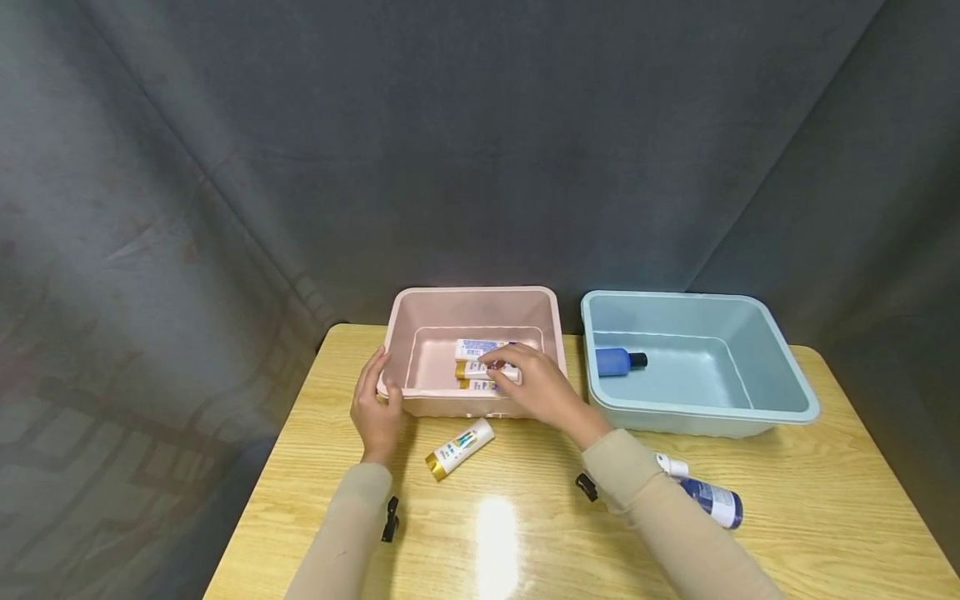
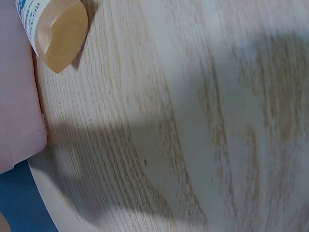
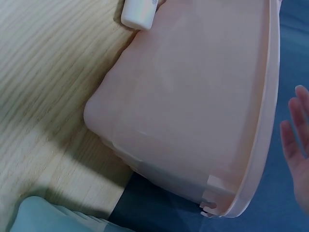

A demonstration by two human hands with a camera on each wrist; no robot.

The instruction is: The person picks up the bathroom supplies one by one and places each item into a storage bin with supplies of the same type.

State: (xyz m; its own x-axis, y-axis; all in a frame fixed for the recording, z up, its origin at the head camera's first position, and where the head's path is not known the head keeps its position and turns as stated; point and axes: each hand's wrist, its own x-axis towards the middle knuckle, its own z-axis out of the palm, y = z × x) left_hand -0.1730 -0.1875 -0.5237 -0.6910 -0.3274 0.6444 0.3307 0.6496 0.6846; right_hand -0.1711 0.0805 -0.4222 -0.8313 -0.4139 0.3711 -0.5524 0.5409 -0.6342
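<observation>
At the front left corner of a pink plastic bin [image 1: 480, 402], my left hand [image 1: 377, 417] cups the outside, thumb by the front wall and fingers along the left rim. My right hand [image 1: 536, 387] reaches over the front wall into the bin. Its thumb and fingers straddle a white squeeze tube with a gold cap [image 1: 470, 370]. The right wrist view shows extended fingers [image 3: 292, 140] above the rim and nothing held; the wall hides the inside. Two more tubes lie alongside, a far tube [image 1: 476, 348] and a near tube [image 1: 478, 385].
Another gold-capped squeeze tube [image 1: 460, 449] lies on the table in front of the pink bin. To the right stands a light blue bin [image 1: 697, 417] with a blue bottle [image 1: 615, 362] inside. A dark blue bottle [image 1: 712, 502] and a white-capped item [image 1: 672, 465] lie by my right forearm.
</observation>
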